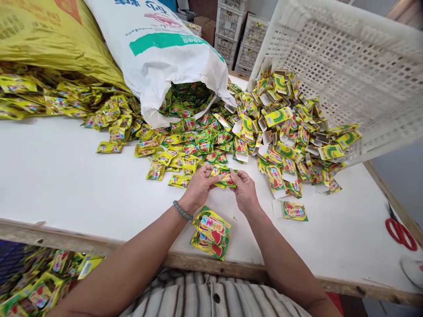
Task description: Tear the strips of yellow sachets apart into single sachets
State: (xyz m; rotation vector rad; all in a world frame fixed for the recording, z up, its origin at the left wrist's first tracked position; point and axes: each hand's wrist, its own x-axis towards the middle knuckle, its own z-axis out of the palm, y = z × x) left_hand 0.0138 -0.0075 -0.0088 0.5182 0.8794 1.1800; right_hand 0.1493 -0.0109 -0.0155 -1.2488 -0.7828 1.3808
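My left hand (198, 187) and my right hand (243, 189) meet over the white table (59, 176), both pinching a few small yellow-green candy sachets (224, 177) between the fingertips. A grey bead bracelet sits on my left wrist. Just below my hands, near the table's front edge, lie two filled yellow cartons (211, 233) stacked together. More loose sachets (185, 149) spread out ahead of my hands. To the right lies a heap of flat and folded small cartons (287, 132).
A white sack (158, 48) lies open, spilling sachets; a yellow sack (42, 35) is at far left. A white perforated crate (357, 66) is tipped over the carton heap. Red scissors (399, 231) lie at the right edge. A bin of cartons (36, 281) sits below left.
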